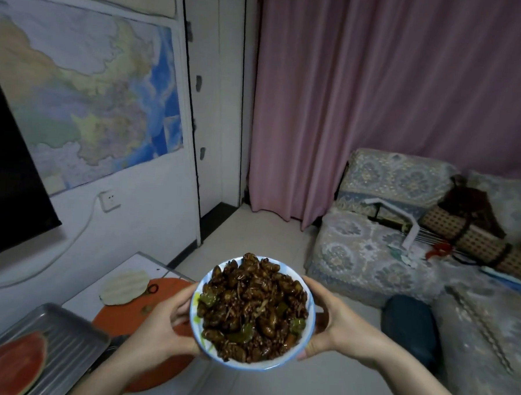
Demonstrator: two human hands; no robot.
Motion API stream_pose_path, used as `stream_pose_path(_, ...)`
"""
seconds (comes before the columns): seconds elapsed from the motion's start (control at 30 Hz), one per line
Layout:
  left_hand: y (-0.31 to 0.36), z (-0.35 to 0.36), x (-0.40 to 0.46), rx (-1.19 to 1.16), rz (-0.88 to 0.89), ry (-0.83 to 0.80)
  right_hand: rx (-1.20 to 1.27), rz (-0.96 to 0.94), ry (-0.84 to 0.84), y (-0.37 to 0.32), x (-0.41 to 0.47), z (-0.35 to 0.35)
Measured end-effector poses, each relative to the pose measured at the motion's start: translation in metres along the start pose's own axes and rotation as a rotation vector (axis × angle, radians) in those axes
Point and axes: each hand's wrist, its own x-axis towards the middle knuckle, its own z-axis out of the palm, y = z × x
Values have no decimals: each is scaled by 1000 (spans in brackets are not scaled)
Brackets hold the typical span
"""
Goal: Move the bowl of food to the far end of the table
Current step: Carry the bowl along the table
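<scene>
A white bowl [274,364] with a blue-patterned rim is heaped with dark brown fried food and green pepper pieces. I hold it in the air in both hands, low in the middle of the view. My left hand [162,322] cups its left side and my right hand [331,325] cups its right side, with the thumbs near the rim. The white table [88,294] lies below and to the left of the bowl. Its far end shows at the upper left of the bowl.
On the table are an orange round board [117,316] with a flat pale flatbread [123,286], and a metal tray [62,335] holding a watermelon half [12,365]. A dark screen and a map hang on the left wall. A patterned sofa [365,248] and a blue stool [409,323] stand on the right.
</scene>
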Motion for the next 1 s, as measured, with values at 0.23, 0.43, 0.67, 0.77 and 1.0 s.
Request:
stream_pose_path(0.23,-27,-6,148,18,-9,33,-14,-18,-16,23,122,-100)
stream_pose_path(0.43,-39,-33,297,128,78,115,-26,-23,-46,18,246,-183)
stream_pose_path(0.67,-59,-79,397,139,77,81,-109,-55,-121,6,389,-246)
stream_pose_path(0.77,-83,-104,420,94,23,219,-146,-71,-237,7,460,-255)
stream_pose_path(1.0,-104,-144,473,22,-171,500,-129,-182,-536,4,633,-261)
